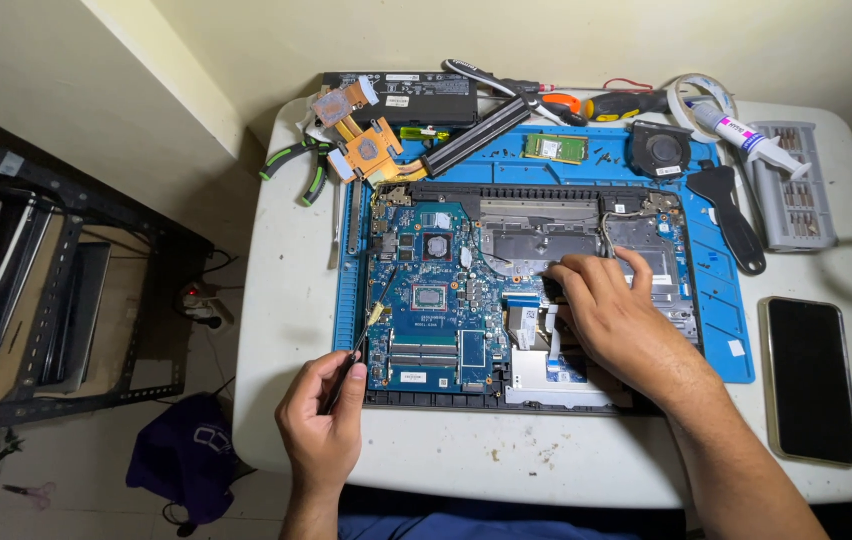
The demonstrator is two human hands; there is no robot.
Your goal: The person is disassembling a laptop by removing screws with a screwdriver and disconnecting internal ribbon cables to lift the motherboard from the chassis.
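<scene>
An opened laptop [586, 400] lies on a blue work mat [721, 330], its blue motherboard [426, 300] exposed. My left hand [321, 420] holds a thin black tool [364, 335] by its lower end, the tip resting on the motherboard's left edge. My right hand [611, 315] lies flat inside the laptop's middle, fingertips touching the metal area near a cable.
A copper heatsink with pipes [376, 145], a black battery [406, 95], a fan [658, 150], a memory card [554, 148], screwdrivers [596, 103], a paste syringe [746, 132], a bit case [796, 190], pliers [296, 165] and a black phone [811, 380] surround it on the white table [291, 300].
</scene>
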